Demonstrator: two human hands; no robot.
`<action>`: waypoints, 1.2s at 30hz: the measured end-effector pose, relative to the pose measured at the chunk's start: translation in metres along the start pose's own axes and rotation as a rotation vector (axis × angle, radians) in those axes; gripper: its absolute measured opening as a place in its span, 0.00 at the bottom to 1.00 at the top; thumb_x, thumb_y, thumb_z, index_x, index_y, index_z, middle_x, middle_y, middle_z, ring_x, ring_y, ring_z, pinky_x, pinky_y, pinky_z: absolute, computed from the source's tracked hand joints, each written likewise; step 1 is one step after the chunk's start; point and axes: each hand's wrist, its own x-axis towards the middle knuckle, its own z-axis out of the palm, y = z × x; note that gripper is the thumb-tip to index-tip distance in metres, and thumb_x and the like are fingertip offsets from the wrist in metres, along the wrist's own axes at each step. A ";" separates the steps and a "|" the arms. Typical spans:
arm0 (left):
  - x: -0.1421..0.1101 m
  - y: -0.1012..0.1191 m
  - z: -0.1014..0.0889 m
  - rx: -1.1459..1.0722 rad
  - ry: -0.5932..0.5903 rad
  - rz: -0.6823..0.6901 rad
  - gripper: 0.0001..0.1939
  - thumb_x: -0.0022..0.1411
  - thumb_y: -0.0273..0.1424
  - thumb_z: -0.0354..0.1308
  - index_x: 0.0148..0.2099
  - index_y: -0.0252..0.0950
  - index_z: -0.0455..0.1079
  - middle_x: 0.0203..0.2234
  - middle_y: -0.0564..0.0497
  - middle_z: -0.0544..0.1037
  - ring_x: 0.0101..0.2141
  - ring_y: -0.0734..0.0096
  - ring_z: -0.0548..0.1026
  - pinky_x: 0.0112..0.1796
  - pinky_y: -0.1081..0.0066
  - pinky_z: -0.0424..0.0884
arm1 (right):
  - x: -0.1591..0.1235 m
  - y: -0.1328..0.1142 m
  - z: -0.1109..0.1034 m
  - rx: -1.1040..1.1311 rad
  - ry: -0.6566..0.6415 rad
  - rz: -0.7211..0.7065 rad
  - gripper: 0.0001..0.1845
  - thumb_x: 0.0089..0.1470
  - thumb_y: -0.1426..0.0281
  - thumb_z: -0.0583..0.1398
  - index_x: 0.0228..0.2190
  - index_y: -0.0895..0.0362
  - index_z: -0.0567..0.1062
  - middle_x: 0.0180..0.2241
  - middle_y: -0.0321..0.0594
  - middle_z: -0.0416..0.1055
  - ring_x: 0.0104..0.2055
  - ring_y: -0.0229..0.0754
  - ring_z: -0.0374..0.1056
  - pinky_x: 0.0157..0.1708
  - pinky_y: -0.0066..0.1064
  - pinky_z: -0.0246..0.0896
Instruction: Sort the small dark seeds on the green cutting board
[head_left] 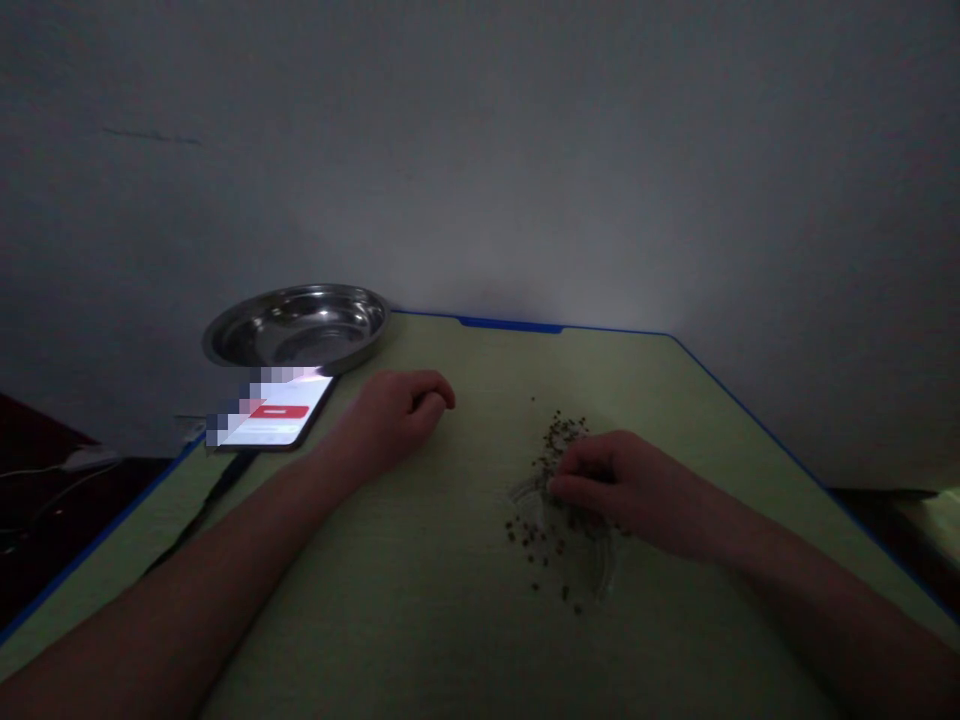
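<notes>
Dark bits (564,432) lie around the right hand (628,486), its fingertips pinched together.

The round silver bowl (300,325) looks like glossy, smooth metal; the pale green tabletop (450,620) appears smooth and mostly matt; the grey wall (480,150) looks matt.
</notes>
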 end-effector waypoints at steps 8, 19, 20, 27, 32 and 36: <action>0.000 0.000 -0.001 -0.014 -0.005 -0.026 0.17 0.53 0.29 0.45 0.31 0.34 0.76 0.11 0.58 0.61 0.16 0.76 0.59 0.22 0.73 0.54 | 0.001 0.002 0.002 -0.031 -0.005 0.035 0.14 0.55 0.65 0.56 0.21 0.57 0.70 0.19 0.33 0.63 0.22 0.35 0.58 0.21 0.28 0.51; 0.001 -0.002 0.001 -0.031 0.004 -0.005 0.17 0.53 0.28 0.45 0.32 0.33 0.76 0.14 0.56 0.66 0.18 0.76 0.60 0.24 0.73 0.56 | -0.002 0.005 0.000 -0.020 -0.003 0.060 0.16 0.55 0.63 0.56 0.20 0.57 0.69 0.18 0.33 0.63 0.21 0.34 0.57 0.20 0.28 0.49; 0.001 -0.001 0.001 -0.030 0.006 -0.003 0.17 0.53 0.28 0.45 0.32 0.33 0.76 0.14 0.55 0.67 0.18 0.76 0.60 0.24 0.73 0.56 | -0.002 0.004 0.000 -0.014 -0.001 0.061 0.16 0.55 0.62 0.56 0.20 0.57 0.70 0.19 0.33 0.63 0.21 0.34 0.57 0.20 0.28 0.49; 0.000 -0.001 0.000 -0.035 0.003 -0.005 0.16 0.53 0.28 0.45 0.31 0.33 0.76 0.13 0.56 0.64 0.17 0.77 0.59 0.23 0.73 0.55 | -0.004 0.006 -0.001 -0.036 0.001 0.061 0.16 0.55 0.62 0.56 0.21 0.57 0.70 0.19 0.33 0.64 0.21 0.35 0.58 0.20 0.28 0.51; 0.000 0.000 0.000 -0.020 0.002 -0.017 0.17 0.53 0.29 0.45 0.32 0.33 0.76 0.12 0.57 0.63 0.17 0.76 0.59 0.23 0.73 0.54 | -0.006 0.007 -0.004 -0.061 0.025 0.049 0.17 0.55 0.60 0.56 0.20 0.56 0.71 0.19 0.32 0.63 0.21 0.35 0.58 0.20 0.28 0.50; 0.000 0.001 0.000 -0.007 -0.001 -0.017 0.17 0.53 0.29 0.45 0.32 0.34 0.76 0.12 0.56 0.65 0.18 0.75 0.61 0.23 0.73 0.55 | -0.007 0.009 -0.011 -0.055 0.034 0.075 0.17 0.55 0.60 0.56 0.21 0.56 0.71 0.18 0.31 0.62 0.21 0.35 0.57 0.20 0.28 0.50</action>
